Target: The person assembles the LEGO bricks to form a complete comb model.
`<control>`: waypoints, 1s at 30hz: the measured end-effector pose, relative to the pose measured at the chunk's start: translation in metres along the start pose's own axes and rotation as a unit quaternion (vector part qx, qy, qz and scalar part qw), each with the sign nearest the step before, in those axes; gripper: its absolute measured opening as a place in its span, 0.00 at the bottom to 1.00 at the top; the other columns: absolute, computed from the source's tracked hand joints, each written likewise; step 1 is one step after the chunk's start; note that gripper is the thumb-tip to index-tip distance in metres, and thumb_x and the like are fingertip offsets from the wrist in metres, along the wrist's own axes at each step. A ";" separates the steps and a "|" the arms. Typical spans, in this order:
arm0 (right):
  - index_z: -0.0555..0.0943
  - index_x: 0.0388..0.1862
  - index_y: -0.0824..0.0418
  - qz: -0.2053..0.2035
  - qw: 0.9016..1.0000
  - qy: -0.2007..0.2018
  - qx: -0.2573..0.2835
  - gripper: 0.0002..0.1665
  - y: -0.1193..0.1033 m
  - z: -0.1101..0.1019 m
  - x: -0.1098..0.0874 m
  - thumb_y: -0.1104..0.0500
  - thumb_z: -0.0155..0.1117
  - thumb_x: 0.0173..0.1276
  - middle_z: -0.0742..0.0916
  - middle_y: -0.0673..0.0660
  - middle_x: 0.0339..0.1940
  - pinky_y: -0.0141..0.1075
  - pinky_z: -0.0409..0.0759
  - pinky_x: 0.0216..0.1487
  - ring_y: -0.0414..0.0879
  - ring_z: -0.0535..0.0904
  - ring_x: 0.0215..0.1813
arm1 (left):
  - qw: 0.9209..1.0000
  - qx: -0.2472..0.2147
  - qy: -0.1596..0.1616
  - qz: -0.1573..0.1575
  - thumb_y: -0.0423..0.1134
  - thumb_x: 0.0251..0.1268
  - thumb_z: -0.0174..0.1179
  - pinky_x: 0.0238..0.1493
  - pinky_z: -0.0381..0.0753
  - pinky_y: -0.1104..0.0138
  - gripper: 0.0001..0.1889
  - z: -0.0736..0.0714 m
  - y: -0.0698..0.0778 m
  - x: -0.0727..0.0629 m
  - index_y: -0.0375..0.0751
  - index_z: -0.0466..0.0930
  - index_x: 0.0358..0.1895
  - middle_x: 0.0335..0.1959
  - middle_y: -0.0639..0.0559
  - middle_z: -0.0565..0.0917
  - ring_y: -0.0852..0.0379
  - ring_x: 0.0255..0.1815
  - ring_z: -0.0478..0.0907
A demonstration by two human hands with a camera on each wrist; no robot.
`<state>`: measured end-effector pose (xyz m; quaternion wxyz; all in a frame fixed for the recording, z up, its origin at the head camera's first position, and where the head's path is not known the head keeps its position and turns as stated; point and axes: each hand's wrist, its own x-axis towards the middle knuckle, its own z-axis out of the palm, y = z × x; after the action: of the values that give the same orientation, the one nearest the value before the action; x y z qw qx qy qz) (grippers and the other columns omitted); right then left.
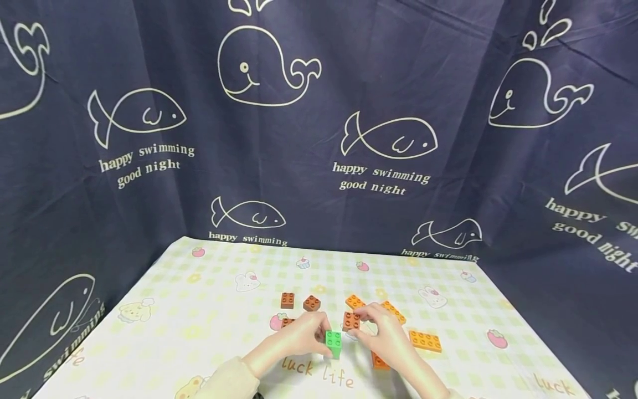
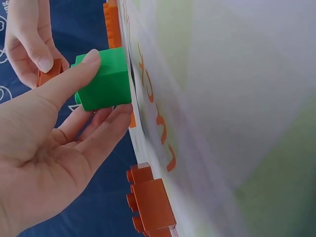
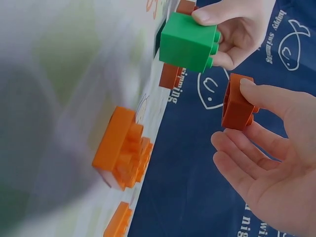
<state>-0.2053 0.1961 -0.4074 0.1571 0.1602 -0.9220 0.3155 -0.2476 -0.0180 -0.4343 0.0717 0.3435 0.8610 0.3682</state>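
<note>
At the frame's lower centre, your left hand [image 1: 305,336] pinches a green brick [image 1: 333,344]; slightly higher and rightward, your right hand [image 1: 387,335] pinches a brown brick [image 1: 350,321]. You seem to be positioning both; the next move likely calls for steady grips. The green one is taller, glossy, studs up; the brown, shallower.

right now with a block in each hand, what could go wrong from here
The brown brick is held up off the table by the right hand, so it might slip and drop.

If it is brought to the green block in the left hand at an angle, the two may not line up.

An orange brick sits close by the right forearm, which could bump it.
</note>
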 end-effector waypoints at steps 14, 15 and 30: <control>0.82 0.44 0.53 -0.015 0.999 -0.037 0.009 0.19 -0.009 0.007 -0.001 0.53 0.73 0.52 0.83 0.43 0.38 0.37 0.83 0.44 0.41 0.80 0.42 | 1.000 0.012 -0.005 0.008 0.40 0.42 0.75 0.33 0.76 0.80 0.18 -0.002 -0.002 -0.001 0.44 0.73 0.33 0.28 0.59 0.77 0.66 0.30 0.74; 0.81 0.44 0.53 -0.017 0.999 -0.041 0.012 0.19 -0.009 0.008 -0.001 0.53 0.73 0.53 0.83 0.43 0.38 0.37 0.83 0.44 0.42 0.81 0.42 | 1.000 0.011 -0.006 0.009 0.40 0.42 0.75 0.33 0.76 0.80 0.19 -0.002 -0.002 -0.001 0.43 0.73 0.34 0.28 0.59 0.78 0.66 0.30 0.74; 0.81 0.45 0.55 -0.052 0.996 -0.069 0.037 0.18 -0.008 0.017 0.000 0.52 0.71 0.56 0.84 0.47 0.40 0.43 0.84 0.45 0.47 0.81 0.43 | 1.000 0.007 -0.010 -0.001 0.39 0.41 0.75 0.33 0.78 0.80 0.20 0.001 -0.001 0.000 0.41 0.73 0.34 0.29 0.58 0.80 0.68 0.29 0.75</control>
<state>-0.2048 0.1795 -0.4159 0.1037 0.2352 -0.9086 0.3292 -0.2474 -0.0181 -0.4357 0.0786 0.3465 0.8631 0.3590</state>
